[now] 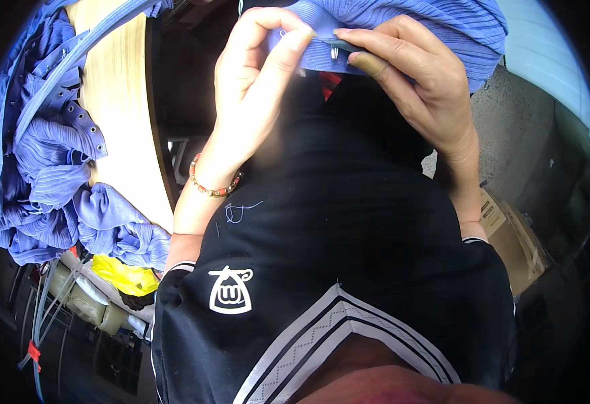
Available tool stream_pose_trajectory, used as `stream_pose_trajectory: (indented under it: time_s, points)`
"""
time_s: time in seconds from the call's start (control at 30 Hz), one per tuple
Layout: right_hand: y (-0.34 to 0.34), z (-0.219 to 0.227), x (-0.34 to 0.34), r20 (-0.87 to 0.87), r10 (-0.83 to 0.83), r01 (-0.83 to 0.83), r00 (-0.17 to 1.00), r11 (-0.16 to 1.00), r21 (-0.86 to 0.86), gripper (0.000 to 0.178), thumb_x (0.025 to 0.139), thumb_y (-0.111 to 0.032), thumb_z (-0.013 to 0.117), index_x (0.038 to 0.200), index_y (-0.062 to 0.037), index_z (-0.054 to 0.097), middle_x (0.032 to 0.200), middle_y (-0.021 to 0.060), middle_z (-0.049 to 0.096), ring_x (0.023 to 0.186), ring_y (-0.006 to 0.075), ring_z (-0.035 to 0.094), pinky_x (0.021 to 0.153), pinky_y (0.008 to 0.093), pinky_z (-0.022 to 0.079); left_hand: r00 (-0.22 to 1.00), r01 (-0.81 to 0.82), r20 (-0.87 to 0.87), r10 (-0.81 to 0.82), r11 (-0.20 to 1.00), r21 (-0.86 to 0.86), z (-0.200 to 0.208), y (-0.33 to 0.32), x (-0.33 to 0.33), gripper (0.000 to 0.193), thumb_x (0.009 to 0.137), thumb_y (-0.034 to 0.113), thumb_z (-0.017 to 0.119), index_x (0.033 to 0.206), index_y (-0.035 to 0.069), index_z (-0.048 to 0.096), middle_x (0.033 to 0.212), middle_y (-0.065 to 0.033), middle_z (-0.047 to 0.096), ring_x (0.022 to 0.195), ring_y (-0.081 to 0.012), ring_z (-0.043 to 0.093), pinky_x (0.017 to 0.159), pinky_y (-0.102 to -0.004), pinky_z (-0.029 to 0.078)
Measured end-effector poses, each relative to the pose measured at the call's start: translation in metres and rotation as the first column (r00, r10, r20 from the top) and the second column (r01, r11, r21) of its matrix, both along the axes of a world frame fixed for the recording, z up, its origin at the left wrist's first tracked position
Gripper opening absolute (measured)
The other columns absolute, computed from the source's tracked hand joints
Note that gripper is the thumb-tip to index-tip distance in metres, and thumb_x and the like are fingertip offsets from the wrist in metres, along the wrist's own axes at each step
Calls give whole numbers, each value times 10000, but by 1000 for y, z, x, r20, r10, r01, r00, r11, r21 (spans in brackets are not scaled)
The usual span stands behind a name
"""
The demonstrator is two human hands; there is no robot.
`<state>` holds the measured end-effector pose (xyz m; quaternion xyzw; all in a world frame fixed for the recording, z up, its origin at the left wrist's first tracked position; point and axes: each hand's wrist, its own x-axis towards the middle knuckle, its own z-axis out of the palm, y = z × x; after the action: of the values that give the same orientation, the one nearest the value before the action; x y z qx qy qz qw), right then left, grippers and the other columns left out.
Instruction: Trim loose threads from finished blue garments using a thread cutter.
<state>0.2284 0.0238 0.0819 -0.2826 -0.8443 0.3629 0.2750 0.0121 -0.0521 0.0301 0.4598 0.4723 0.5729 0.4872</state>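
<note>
My left hand [254,87] and my right hand [416,81] pinch the edge band of a blue ribbed garment [403,23] held up close at the top of the view. Thumb and forefinger of each hand grip the band on either side of a small metal snap [334,50]. A beaded bracelet [213,187] circles my left wrist. Below the hands is my own black shirt [335,222] with white trim and a white emblem.
A heap of the same blue ribbed garments with snap bands [52,168] lies on a pale wooden table [123,108] at the left. A yellow bag [125,275] and hoses sit under the table. Cardboard boxes [510,236] stand on the concrete floor at the right.
</note>
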Motion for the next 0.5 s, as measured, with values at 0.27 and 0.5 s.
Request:
stream_pose_trajectory:
  time_s: [0.27,0.5]
  points:
    - [-5,-4,0,17,-43,43,999,999,29,348,868,-36,776,1212,-19,729,916,71,649,805,151,612,705,248,475,985,-94,137,104,992,-79,-1,2,2,151,1062,135,575,1188,59,607,1094,-30,634,931,-75,572,851,-215,467]
    - [-8,-8,-1,58,-102,100,993,994,33,351,858,-33,783,1205,-18,729,925,74,640,818,159,605,727,251,477,930,-18,355,93,978,-207,-2,7,2,152,1060,142,562,1141,24,613,1070,-114,672,962,-177,664,920,-296,515]
